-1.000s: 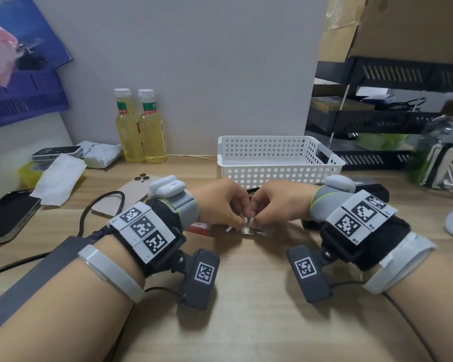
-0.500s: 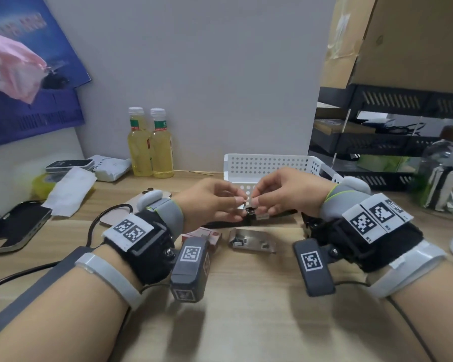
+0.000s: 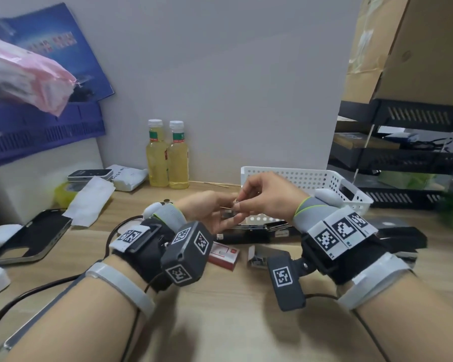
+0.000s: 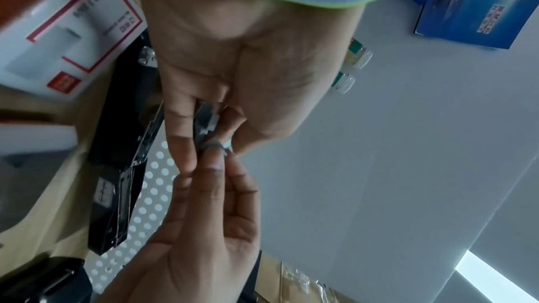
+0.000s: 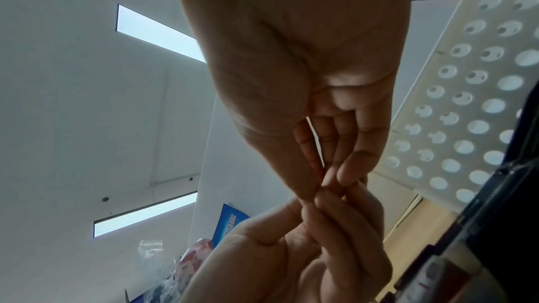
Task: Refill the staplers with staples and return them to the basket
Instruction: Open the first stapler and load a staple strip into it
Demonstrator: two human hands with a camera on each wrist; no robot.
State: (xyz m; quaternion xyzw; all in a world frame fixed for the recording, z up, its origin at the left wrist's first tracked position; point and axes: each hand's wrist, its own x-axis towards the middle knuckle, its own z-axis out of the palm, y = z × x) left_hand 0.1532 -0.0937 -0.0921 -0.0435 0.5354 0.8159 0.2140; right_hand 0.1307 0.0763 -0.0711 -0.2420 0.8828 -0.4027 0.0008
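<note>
Both hands are up off the desk, left hand (image 3: 207, 210) and right hand (image 3: 267, 197) pinching a small strip of staples (image 4: 207, 121) together. The open stapler (image 3: 256, 232) lies below, right beside the basket (image 3: 351, 189).

— How's the light where you're working?

— Even and soft. Your ceiling panels (image 5: 159, 32) glare white in the right wrist view, and your arms cast faint shadows on the desk (image 3: 233, 322).

— Any blur?

— Yes: the pink bag (image 3: 29, 82) at upper left smears, and straight edges bow toward the frame borders.
</note>
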